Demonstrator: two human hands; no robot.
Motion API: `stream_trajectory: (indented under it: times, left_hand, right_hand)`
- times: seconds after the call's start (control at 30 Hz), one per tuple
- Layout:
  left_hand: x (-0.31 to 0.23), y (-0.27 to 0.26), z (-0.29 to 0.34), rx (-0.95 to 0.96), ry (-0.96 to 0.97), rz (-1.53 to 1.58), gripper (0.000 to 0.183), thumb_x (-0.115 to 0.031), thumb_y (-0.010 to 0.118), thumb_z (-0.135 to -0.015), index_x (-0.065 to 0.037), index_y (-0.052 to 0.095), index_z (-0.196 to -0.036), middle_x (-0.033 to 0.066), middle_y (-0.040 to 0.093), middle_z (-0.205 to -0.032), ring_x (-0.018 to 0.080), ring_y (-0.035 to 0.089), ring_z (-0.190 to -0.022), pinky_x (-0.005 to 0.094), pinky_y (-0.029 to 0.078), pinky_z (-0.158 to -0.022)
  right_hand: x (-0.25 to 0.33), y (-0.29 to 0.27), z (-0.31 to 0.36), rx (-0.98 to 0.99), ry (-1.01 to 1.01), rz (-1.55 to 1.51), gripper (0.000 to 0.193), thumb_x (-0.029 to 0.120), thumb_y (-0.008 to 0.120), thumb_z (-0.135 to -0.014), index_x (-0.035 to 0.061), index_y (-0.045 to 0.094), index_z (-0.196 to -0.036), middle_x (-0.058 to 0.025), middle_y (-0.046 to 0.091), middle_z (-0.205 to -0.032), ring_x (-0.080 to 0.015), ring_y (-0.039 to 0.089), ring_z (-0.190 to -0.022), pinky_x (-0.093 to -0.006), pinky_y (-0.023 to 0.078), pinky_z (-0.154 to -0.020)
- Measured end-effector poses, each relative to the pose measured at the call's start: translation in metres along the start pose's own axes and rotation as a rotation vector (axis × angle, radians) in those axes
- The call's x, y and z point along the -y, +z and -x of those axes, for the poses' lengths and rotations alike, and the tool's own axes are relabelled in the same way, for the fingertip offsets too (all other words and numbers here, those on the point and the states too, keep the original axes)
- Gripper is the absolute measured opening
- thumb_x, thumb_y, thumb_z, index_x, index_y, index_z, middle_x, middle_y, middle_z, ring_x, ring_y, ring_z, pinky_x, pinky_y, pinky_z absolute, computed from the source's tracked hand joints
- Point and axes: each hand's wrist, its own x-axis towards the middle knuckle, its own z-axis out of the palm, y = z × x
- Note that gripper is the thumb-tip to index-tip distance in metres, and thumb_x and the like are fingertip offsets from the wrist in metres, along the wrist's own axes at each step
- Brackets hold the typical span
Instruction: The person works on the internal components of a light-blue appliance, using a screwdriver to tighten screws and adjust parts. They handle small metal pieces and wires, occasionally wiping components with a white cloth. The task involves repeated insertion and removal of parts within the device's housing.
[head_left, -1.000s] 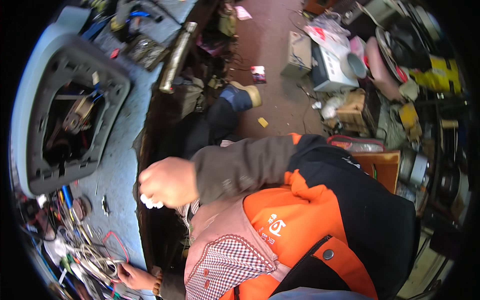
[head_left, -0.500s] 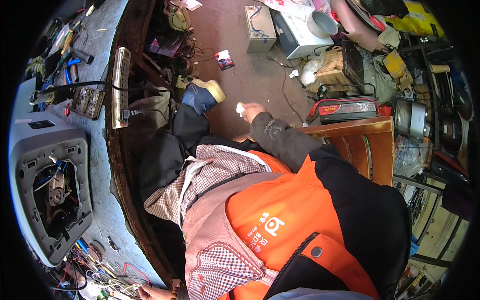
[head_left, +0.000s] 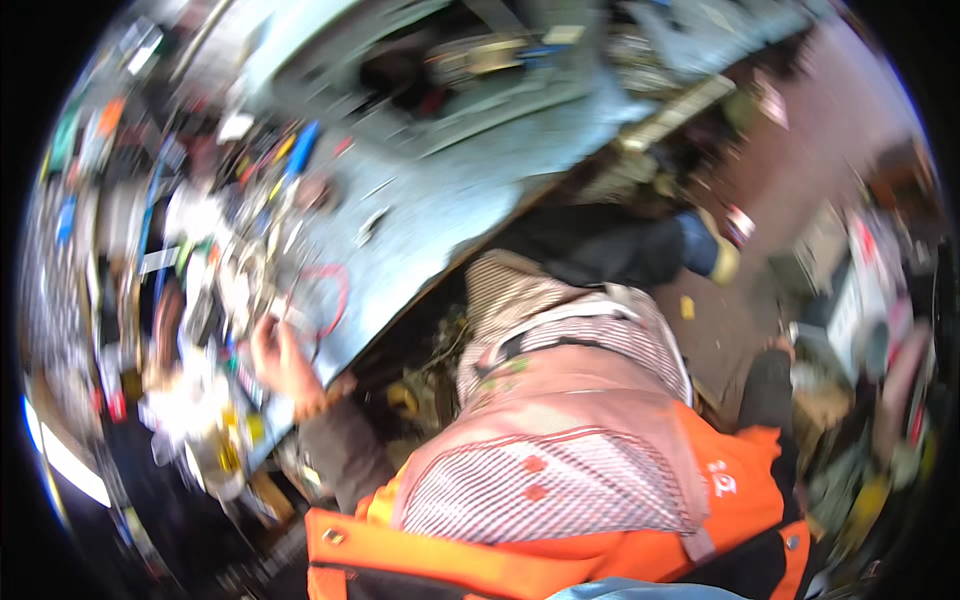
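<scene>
My left hand (head_left: pixel 288 370) is over the near left part of the blue workbench (head_left: pixel 430 215), its fingers apart and blurred. Its fingertips are beside a heap of wires and small parts (head_left: pixel 235 270); whether they touch any of it is unclear. A red wire loop (head_left: pixel 345 300) lies just to the right of the fingers. Away at the right, low over the floor, is my right hand (head_left: pixel 780 347), small and smeared, so its fingers and anything in them cannot be made out. A grey plastic housing (head_left: pixel 470 125) with an open middle sits on the bench's far side.
Pens and tools with a blue handle (head_left: pixel 302 148) lie at the bench's left. A power strip (head_left: pixel 680 112) runs along its edge. On the floor at right stand a grey box-shaped battery (head_left: pixel 815 250), a white box (head_left: pixel 855 310) and more clutter. My shoe (head_left: pixel 708 245) rests on the floor.
The view has swung left toward the bench and blurred. My left hand, earlier at the lower edge, now shows fully at the wires. White crumpled stuff seen in my right hand is no longer discernible.
</scene>
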Motion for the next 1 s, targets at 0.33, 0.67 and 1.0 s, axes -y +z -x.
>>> stream_trajectory:
  times: [0.33, 0.67, 1.0]
  left_hand:
    - [-0.132, 0.034, -0.069, 0.274, 0.098, 0.379, 0.025, -0.003, 0.079, -0.101, 0.001, 0.075, -0.126, 0.0032, 0.075, -0.11, 0.0072, 0.068, -0.095, 0.0232, 0.054, -0.084]
    - [-0.114, 0.106, -0.133, 0.717, 0.211, 0.504, 0.023, -0.008, 0.082, -0.1, 0.001, 0.077, -0.12, -0.0025, 0.074, -0.096, 0.0048, 0.066, -0.085, 0.0217, 0.053, -0.076]
    - [-0.086, 0.112, -0.117, 1.19, 0.156, 0.318, 0.028, -0.001, 0.078, -0.097, 0.0, 0.073, -0.125, -0.0041, 0.067, -0.097, 0.0011, 0.056, -0.082, 0.0219, 0.045, -0.067]
  right_hand:
    - [-0.045, 0.177, 0.131, 0.26, -0.104, -0.063, 0.009, 0.011, 0.072, -0.102, 0.0039, 0.077, -0.102, -0.0084, 0.072, -0.085, -0.0191, 0.068, -0.074, -0.0356, 0.056, -0.062]
    - [0.128, 0.136, 0.298, 0.099, -0.954, -0.066, 0.013, 0.014, 0.074, -0.106, 0.0021, 0.076, -0.113, 0.002, 0.072, -0.092, -0.0053, 0.06, -0.078, -0.023, 0.048, -0.071]
    - [0.236, 0.256, 0.593, 0.795, -1.585, -0.043, 0.022, -0.012, 0.072, -0.098, -0.0042, 0.073, -0.119, -0.0061, 0.065, -0.091, -0.0115, 0.06, -0.078, -0.0261, 0.048, -0.069]
